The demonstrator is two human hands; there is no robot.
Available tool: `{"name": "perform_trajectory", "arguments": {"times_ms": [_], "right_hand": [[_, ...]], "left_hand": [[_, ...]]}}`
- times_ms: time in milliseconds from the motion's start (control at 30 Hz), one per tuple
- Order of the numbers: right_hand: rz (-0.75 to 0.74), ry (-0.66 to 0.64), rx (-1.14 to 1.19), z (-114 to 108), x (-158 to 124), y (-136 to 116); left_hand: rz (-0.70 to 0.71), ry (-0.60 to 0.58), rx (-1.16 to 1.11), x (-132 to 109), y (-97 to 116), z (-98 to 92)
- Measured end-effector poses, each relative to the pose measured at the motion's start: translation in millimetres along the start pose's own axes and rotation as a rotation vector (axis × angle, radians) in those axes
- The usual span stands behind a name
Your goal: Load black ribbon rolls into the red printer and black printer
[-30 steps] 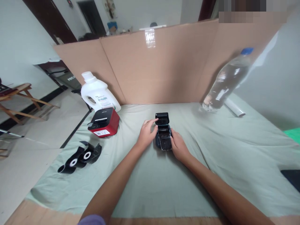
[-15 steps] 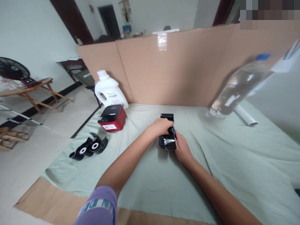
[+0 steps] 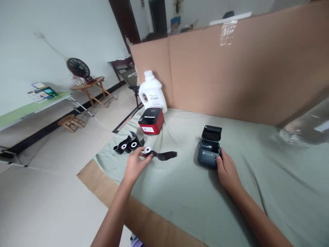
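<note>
Over green cloth (image 3: 180,192) — left hand (image 3: 135,163) tight on black roll (image 3: 147,150), right hand (image 3: 228,172) around side of open device (image 3: 209,158).

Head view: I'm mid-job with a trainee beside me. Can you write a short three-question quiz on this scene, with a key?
1. Which hand holds the white-cored roll with the black strip trailing from it?
2. True or false: the lid of the dark blue device is shut.
3. Which stands behind the red-and-black box: (a) the clear bottle, or (b) the white jug?

Key:
1. The left hand.
2. False; it stands open, with the right hand gripping the device's side.
3. b
</note>
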State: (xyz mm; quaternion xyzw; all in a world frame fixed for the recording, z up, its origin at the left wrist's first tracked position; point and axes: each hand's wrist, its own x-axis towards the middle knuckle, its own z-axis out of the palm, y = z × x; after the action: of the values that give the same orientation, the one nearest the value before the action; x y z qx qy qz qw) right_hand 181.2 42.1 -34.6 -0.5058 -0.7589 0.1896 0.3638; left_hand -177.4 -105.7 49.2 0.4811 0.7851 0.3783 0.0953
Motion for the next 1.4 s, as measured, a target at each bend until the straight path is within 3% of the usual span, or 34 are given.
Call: {"name": "perform_trajectory", "arguments": {"times_ms": [133,333,500,633,733,800,867,967,1033,1133,1267,1400], "right_hand": [[0.003,0.004,0.003,0.7,0.6,1.7],[0.02,-0.01,0.003,-0.4,0.3,0.4],[0.033,-0.006,0.006,-0.3,0.3,1.9],[0.026,-0.005,0.015,0.6,0.6,3.2],[0.026,0.003,0.011,1.3,0.4,4.1],[0.032,0.003,0.01,1.2,0.3,3.9],[0.039,0.0,0.013,0.7,0.3,2.7],[0.046,-0.003,0.022,-0.1,0.5,-0.1],[0.051,-0.007,0.036,-0.5,0.8,-1.7],[0.084,-0.006,0.078,-4.3,1.8,-5.5],[0.097,0.025,0.174,-25.5,6.0,-19.9],[-0.038,-0.015,0.301,-60.5,12.4,-45.7]], "left_hand": [[-0.252,0.156,0.132,-22.2,-45.8,-30.0],[-0.263,0.063,0.216,-26.9,-66.0,-34.2],[-0.304,0.231,0.179,-8.5,-75.2,-47.7],[-0.348,0.2,0.097,21.7,-79.5,-50.2],[-0.357,0.185,0.099,32.9,-79.8,-46.2],[-0.336,0.236,0.154,31.5,-74.1,-47.7],[-0.266,0.355,0.231,26.6,-60.2,-54.6],[-0.034,0.486,0.215,23.2,-23.1,-67.0],[0.096,0.416,0.103,28.0,8.7,-67.7],[0.136,0.149,-0.196,42.1,56.8,-45.9],[0.158,-0.261,-0.592,52.2,110.6,17.6],[0.248,-0.575,-0.636,39.7,147.7,82.1]]}}
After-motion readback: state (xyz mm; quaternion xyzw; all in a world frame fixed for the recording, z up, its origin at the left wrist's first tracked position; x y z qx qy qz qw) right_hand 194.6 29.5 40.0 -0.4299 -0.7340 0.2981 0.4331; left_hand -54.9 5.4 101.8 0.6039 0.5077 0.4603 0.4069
